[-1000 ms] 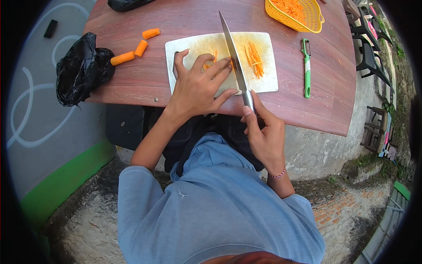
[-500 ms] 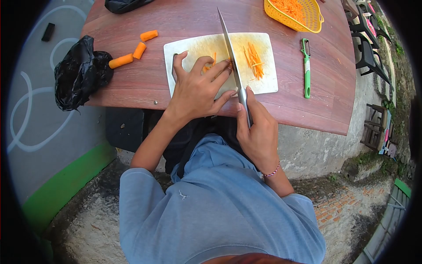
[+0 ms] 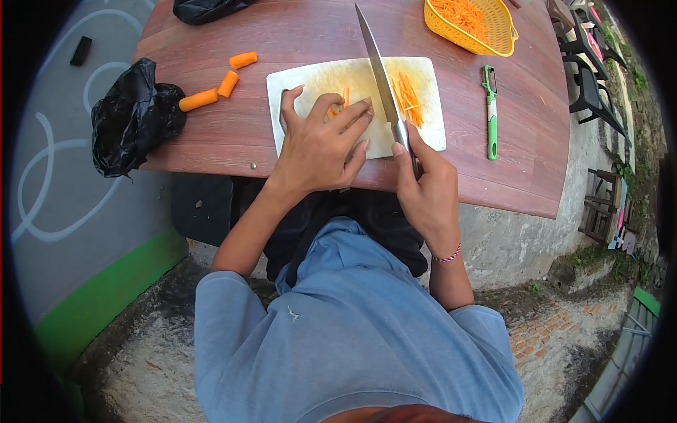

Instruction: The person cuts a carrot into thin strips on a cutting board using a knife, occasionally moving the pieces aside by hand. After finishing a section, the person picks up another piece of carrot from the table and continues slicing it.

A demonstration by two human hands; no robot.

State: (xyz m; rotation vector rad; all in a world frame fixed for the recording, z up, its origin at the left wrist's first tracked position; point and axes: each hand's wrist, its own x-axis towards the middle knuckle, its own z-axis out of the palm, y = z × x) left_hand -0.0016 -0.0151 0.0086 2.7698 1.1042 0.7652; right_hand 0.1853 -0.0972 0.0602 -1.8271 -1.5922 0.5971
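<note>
A long kitchen knife (image 3: 381, 79) is gripped by its handle in my right hand (image 3: 431, 192), blade pointing away over the white cutting board (image 3: 300, 81). My left hand (image 3: 314, 146) rests on the board's left half, fingers bent over carrot pieces (image 3: 345, 97) that are mostly hidden beneath them. To the right of the blade lies a small pile of cut carrot strips (image 3: 407, 100). A gap separates the blade from my left fingertips.
Carrot chunks (image 3: 199, 100) lie at left beside a black plastic bag (image 3: 132, 123). Another black bag (image 3: 204, 8) is at the far edge. A green peeler (image 3: 491, 116) lies right of the board. Beyond it stands a yellow basket (image 3: 451, 39) of carrot shreds (image 3: 462, 17).
My right hand and the knife have shifted right, away from my left fingertips and closer to the strip pile. My left hand stays over the carrot pieces. The view has shifted slightly.
</note>
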